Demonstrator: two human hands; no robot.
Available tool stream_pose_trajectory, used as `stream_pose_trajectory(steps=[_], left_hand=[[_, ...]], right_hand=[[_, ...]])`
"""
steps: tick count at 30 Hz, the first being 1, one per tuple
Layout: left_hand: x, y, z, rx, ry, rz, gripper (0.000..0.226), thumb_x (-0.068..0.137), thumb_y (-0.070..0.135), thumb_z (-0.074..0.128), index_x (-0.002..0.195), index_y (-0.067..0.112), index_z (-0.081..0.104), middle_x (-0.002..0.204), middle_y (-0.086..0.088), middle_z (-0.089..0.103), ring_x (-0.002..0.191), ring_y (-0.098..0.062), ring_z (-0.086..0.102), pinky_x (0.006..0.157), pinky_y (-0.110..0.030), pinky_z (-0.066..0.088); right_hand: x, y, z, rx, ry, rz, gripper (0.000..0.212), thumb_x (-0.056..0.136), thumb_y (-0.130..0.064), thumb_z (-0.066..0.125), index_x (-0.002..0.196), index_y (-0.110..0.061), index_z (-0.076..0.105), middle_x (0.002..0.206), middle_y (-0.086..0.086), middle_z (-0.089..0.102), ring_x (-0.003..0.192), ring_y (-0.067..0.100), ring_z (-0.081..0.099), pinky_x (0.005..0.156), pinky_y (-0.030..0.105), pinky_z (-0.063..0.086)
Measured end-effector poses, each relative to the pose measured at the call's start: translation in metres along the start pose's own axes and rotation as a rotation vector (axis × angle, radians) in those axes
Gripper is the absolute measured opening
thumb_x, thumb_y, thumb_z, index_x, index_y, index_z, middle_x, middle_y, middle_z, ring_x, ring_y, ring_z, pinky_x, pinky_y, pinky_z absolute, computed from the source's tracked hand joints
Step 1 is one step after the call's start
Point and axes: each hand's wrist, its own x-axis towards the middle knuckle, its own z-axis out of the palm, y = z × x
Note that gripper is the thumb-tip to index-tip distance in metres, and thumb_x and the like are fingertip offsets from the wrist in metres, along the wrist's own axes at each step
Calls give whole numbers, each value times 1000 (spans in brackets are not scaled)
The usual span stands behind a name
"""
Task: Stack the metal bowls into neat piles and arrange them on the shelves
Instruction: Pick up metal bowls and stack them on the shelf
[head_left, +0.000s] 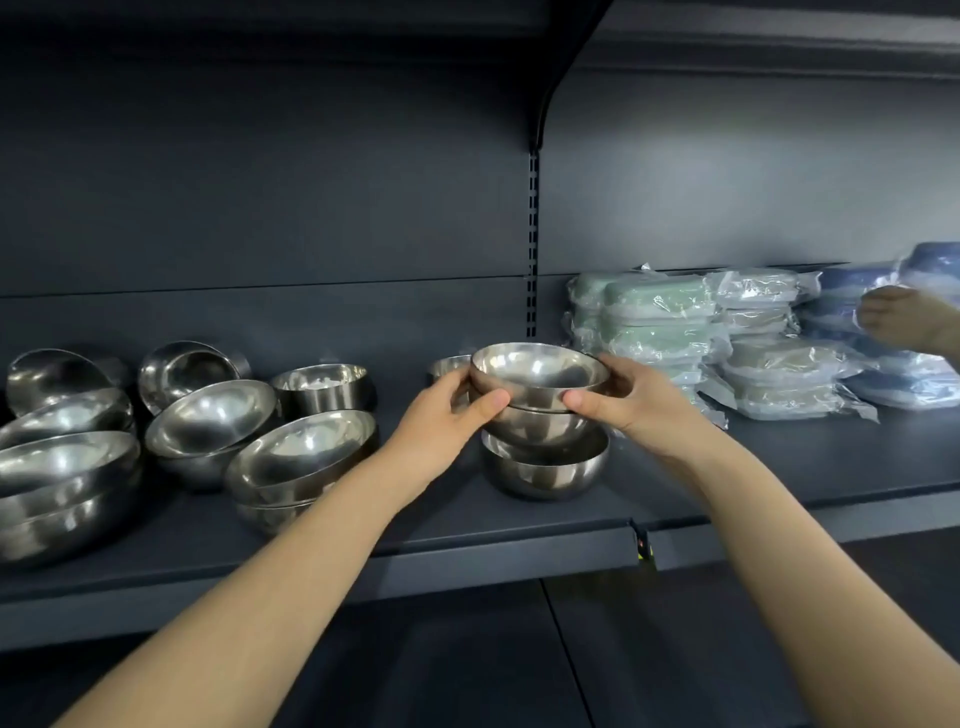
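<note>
A pile of three nested metal bowls stands on the dark shelf (519, 525) near its middle. My left hand (452, 415) and my right hand (628, 397) grip the top bowl (537, 371) from either side, thumbs toward me on its wall. Under it sit a second bowl (535, 426) and the bottom bowl (545, 473). Behind the pile a small bowl (448, 365) is partly hidden by my left hand. Several loose and half-nested metal bowls (208, 415) lie tilted on the shelf's left part.
Stacks of plastic-wrapped green, white and blue packages (727, 338) fill the shelf to the right. Another person's hand (904, 317) touches the packages at the far right. A slotted upright (532, 234) divides the back panel. A lower shelf shows below.
</note>
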Motion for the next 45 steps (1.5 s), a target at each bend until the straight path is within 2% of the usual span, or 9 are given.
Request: stream_pose_trajectory(steps=[2, 6, 11, 16, 25, 30, 34, 40, 45], left_hand=[[-5, -12, 7, -15, -2, -22, 25, 89, 28, 59, 112, 28, 50, 110, 14, 58, 107, -1, 52, 83, -6, 42], [-16, -27, 20, -74, -55, -90, 60, 80, 47, 57, 133, 21, 44, 129, 5, 57, 115, -9, 55, 103, -31, 43], [-16, -28, 26, -116, -79, -92, 42, 88, 37, 55, 128, 33, 41, 124, 10, 54, 114, -9, 54, 103, -32, 43], [-12, -32, 21, -133, -15, -83, 80, 74, 58, 63, 141, 36, 26, 136, 11, 49, 124, -15, 50, 109, -38, 36], [-3, -47, 12, -122, 34, -120, 97, 63, 70, 62, 144, 38, 22, 141, 9, 46, 129, -11, 44, 111, -39, 35], [-13, -39, 14, 115, 72, -202, 75, 87, 60, 44, 149, 30, 14, 153, 3, 29, 139, -17, 30, 115, -41, 27], [-34, -21, 15, 296, 71, -231, 68, 92, 49, 44, 148, 18, 21, 153, -1, 28, 139, -17, 30, 114, -36, 26], [-91, 26, -5, 572, 58, -125, 34, 95, 38, 45, 120, 19, 57, 125, 4, 57, 110, -9, 50, 84, -21, 35], [-121, 57, -33, 788, 136, 20, 30, 95, 36, 44, 108, 15, 60, 108, 4, 62, 103, -13, 55, 85, -26, 41]], right_hand=[[-1, 8, 0, -46, -28, 22, 77, 55, -48, 85, 119, -15, 60, 109, 3, 70, 106, 19, 64, 99, 35, 48], [-10, 18, 4, -25, -74, 23, 46, 76, -21, 77, 117, -25, 56, 108, -10, 69, 106, 7, 62, 86, 16, 48], [-20, 27, 12, 15, -75, 11, 57, 64, -28, 79, 115, -38, 54, 110, -15, 68, 106, 1, 62, 86, 19, 49], [-7, 31, 26, -4, -35, 10, 58, 65, -31, 82, 115, -34, 53, 110, -13, 66, 107, 4, 61, 94, 26, 46], [5, 34, 43, 9, -55, 32, 52, 72, -25, 79, 114, -38, 51, 114, -15, 64, 108, -1, 58, 87, 17, 46], [0, 28, 40, -142, -58, 83, 57, 76, -33, 76, 125, -22, 48, 116, -14, 61, 110, 1, 56, 92, 19, 44], [-15, 15, 37, -341, -24, 121, 92, 79, -46, 69, 149, -9, 22, 154, 4, 31, 141, 18, 30, 113, 33, 30], [-51, -20, 36, -627, -5, 1, 52, 91, -33, 58, 135, -8, 46, 132, 14, 54, 121, 26, 51, 87, 25, 37], [-66, -53, 49, -841, -58, -137, 55, 90, -37, 58, 136, -8, 46, 138, 14, 49, 125, 30, 46, 98, 34, 39]])
